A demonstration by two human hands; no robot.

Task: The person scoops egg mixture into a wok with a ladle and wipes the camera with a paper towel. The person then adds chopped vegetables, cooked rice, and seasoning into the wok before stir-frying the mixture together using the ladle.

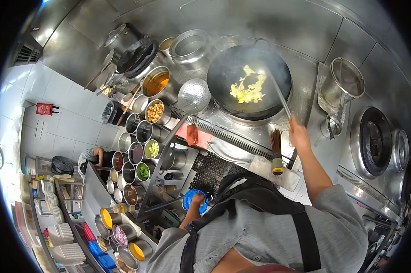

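My right hand (298, 135) is wrapped round the shaft of a long-handled metal cooking tool (279, 94). Its far end reaches into a big dark wok (219, 84), where haze hides its shape. Yellow scrambled egg (248, 92) lies in the wok. Low on my left side, my left hand (197, 199) grips a round blue plastic container (187, 198) by its edge; what it holds, if anything, cannot be made out. A perforated strainer ladle (194, 95) rests left of the wok, near a pot of amber liquid (156, 83).
Several metal tins of ingredients, including chopped greens (142, 171), crowd the left counter. A bamboo brush (276, 150) stands at the stove's front edge. To the right are a sieve on a pot (346, 77) and another burner (371, 141). A person (90, 159) bends down at far left.
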